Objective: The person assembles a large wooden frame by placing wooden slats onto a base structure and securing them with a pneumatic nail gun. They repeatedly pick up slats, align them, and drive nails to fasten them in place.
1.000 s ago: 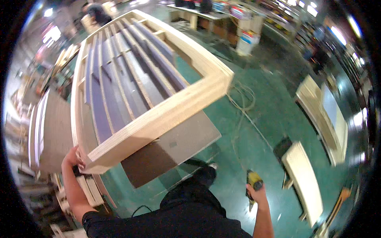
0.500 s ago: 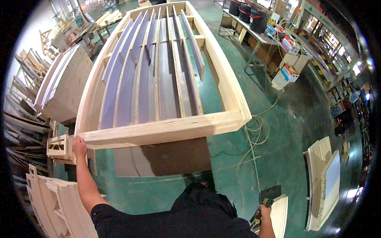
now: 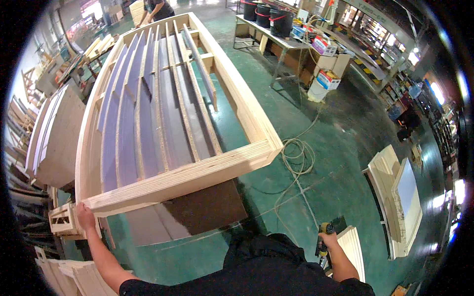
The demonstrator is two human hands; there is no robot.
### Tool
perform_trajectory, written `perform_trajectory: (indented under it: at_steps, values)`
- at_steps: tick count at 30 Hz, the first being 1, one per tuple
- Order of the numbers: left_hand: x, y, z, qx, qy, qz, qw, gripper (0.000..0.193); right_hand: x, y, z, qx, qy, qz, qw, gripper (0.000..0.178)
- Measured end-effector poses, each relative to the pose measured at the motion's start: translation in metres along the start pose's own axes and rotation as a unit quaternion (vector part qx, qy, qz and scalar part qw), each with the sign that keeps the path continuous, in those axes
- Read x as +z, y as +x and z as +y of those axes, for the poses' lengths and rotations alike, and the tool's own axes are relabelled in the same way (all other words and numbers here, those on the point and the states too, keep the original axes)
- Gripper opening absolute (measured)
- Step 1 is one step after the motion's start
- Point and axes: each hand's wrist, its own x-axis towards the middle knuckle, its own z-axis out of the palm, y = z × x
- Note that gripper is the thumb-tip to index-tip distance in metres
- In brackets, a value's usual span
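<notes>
A large pale wooden frame [image 3: 187,178] stretches away from me, with long purple-grey slats [image 3: 163,108] set lengthwise inside it. My left hand [image 3: 85,217] is closed on its near left corner, fingers partly hidden by the wood. Low on the right, my right hand [image 3: 330,240] grips a black-and-yellow nail gun [image 3: 324,229], held apart from the frame. Part of that tool is covered by my fingers. Another person [image 3: 159,9] stands at the frame's far end with hands near its edge.
A pale hose [image 3: 298,159] lies coiled on the green floor right of the frame. Brown board [image 3: 207,209] shows below the near rail. Stacked panels [image 3: 59,133] stand left, more panels [image 3: 395,197] right. A workbench [image 3: 276,40] holds black buckets [image 3: 281,22].
My view has turned, so the frame sits further left and the person at the far end shows more. My right hand has risen with the nail gun; my left keeps its corner.
</notes>
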Motion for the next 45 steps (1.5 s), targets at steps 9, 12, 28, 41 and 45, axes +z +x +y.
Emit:
perform_trajectory:
  at_steps: [9,12,28,41,45]
  values:
    - [0.009,0.006,0.011,-0.038,-0.047,-0.037,0.997,0.033,-0.012,0.019,0.008,0.036,-0.018,0.008,0.999,0.029]
    - [-0.001,0.015,0.014,-0.106,-0.014,-0.154,0.982,0.037,-0.025,0.059,0.02,-0.011,-0.122,-0.02,0.992,0.027]
    - [-0.181,-0.162,0.761,0.323,-0.29,0.028,0.901,0.005,-0.104,0.373,-0.151,0.018,-0.365,-0.262,0.893,0.042]
    - [0.033,-0.246,1.128,0.268,-0.447,-0.491,0.698,0.026,-0.037,0.628,-0.405,0.0,-0.331,-0.347,0.877,0.036]
    - [0.12,-0.172,1.204,0.259,-0.412,-0.514,0.706,0.03,-0.007,0.706,-0.512,-0.039,-0.328,-0.341,0.88,0.031]
